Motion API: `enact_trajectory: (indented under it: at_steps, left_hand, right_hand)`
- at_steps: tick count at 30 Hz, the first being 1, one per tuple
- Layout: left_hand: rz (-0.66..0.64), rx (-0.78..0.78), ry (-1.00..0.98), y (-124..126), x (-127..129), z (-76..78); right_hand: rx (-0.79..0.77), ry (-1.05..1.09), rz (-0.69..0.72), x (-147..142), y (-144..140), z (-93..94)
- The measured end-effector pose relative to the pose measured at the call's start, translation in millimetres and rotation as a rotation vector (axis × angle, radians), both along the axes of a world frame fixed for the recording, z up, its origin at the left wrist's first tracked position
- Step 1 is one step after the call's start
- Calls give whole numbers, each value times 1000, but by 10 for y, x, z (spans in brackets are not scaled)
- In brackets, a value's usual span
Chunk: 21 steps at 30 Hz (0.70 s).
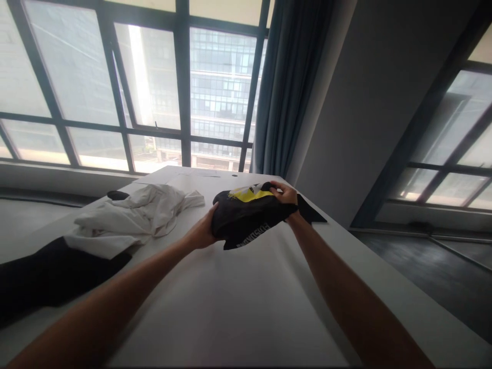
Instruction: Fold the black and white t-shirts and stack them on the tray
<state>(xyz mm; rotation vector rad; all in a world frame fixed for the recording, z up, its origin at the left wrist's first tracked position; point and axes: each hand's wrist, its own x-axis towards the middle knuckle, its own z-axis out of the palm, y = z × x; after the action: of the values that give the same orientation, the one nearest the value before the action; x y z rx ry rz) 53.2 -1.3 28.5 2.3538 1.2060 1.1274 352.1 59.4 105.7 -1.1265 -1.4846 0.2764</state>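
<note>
Both forearms stretch out from the bottom of the view over the white table, so that's the closest stuff. At the far end of them I've got a folded-up black garment between my hands. It has a yellow patch on top and some white lettering along the near edge, which I can't read from this angle.

My left hand is cupped against the left side of the bundle, thumb up along the fabric, the other fingers tucked under or behind it, so I can't tell how spread they are. My right hand sits on the far right top corner, fingers curled down and pinching the cloth right by the yellow bit. A black flap sticks out to the right past that wrist.

The bundle sits toward the far right part of the table, resting on it or just above, hard to say.

Off to the left there's a crumpled white garment, well apart from the black one, and another dark cloth lying by the left edge. Big windows and a grey-blue curtain behind.
</note>
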Motion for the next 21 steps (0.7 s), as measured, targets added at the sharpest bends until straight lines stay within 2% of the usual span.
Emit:
enact_trajectory:
  at_steps: [2,5,8,11,14,18,21]
  left_hand:
    - [23,-76,-74,-100,23,35]
    - [134,-314,-174,-162,-70,46]
    - [186,-489,-373,-161,-177,48]
    - [191,-610,-619,-149,-203,63]
    - [128,-676,-828,-144,-181,72]
    - [42,-608,-1070,-119,-171,70]
    - [-4,-534,-1122,-90,-177,92]
  right_hand:
    - [-87,-95,-6,-77,-13,-274]
    - [-265,-232,0,-108,-107,-706]
    - [-371,-383,63,-48,-248,-931]
    - [-349,-481,181,13,-373,-879]
    - [-378,-611,330,27,-464,-761]
    - [-572,-788,442,8,-526,-778]
    - [-565,-786,405,-23,-531,-834]
